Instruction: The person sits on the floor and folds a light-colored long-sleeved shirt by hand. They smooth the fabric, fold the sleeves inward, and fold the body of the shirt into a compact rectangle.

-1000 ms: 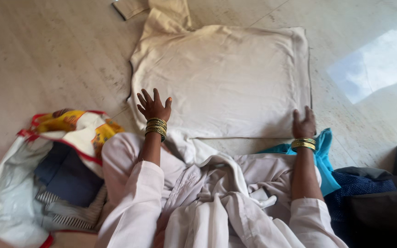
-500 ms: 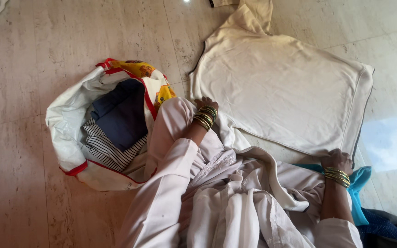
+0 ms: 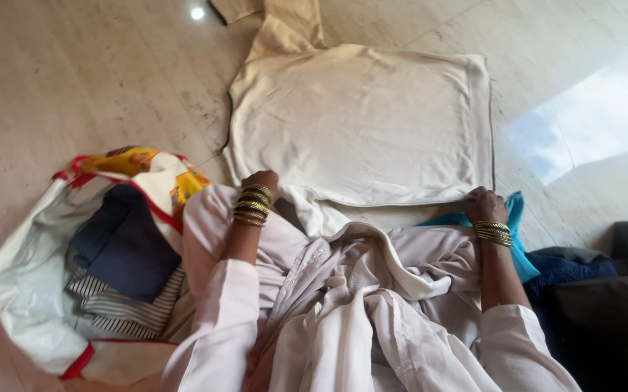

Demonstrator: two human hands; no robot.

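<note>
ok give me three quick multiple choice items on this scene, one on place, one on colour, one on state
1. Where is the bag?
A. by the left arm
B. on the cream cloth
C. beyond the right hand

2. What colour is the cloth under the right hand?
A. red
B. teal
C. black

3. How does the cream cloth lie?
A. rolled up
B. hanging
C. spread flat on the floor

Answers: 1 A, it sits open beside the left arm. 2 B, the teal cloth shows by that wrist. 3 C, both hands, the left hand too, grip its near edge on the floor.
</note>
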